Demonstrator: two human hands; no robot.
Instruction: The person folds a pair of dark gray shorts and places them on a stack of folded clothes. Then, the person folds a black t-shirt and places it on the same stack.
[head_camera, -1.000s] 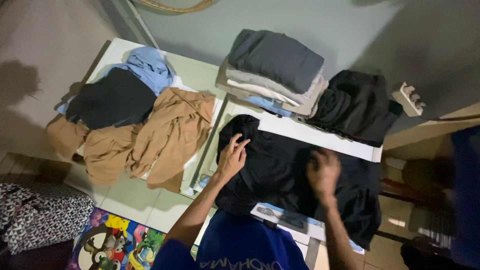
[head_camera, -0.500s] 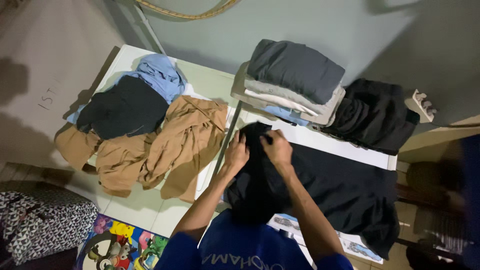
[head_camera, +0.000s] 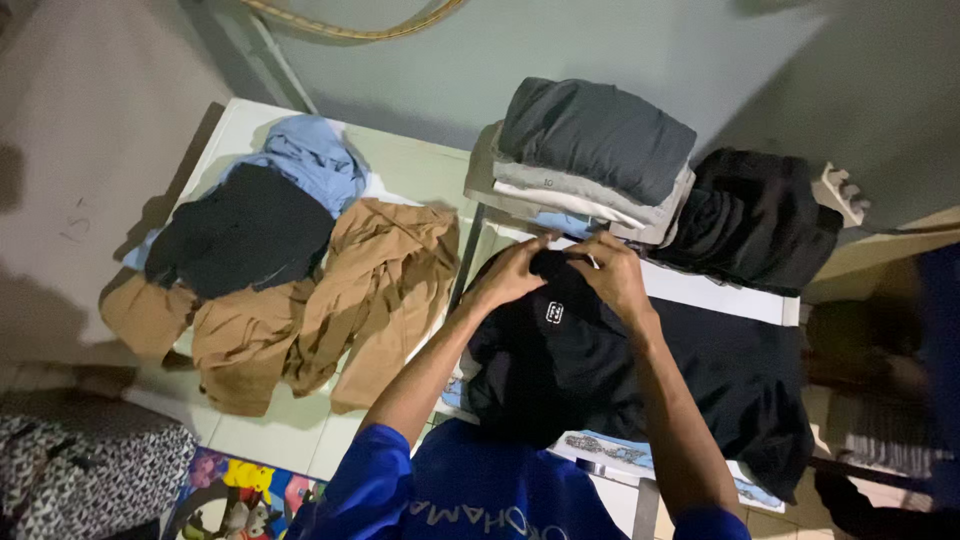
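White tabletop (head_camera: 700, 288) is carrying the black garment (head_camera: 640, 370) I am folding; my left hand (head_camera: 507, 277) and right hand (head_camera: 612, 275) are both pinching its top edge, 2 grips best kept level, folded stack (head_camera: 590, 150) just beyond.

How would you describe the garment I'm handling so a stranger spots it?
On the right white table, in front of the folded stack, lies a black garment. Both hands pinch its top edge, and unlike the other dark clothes it bears a small white emblem.
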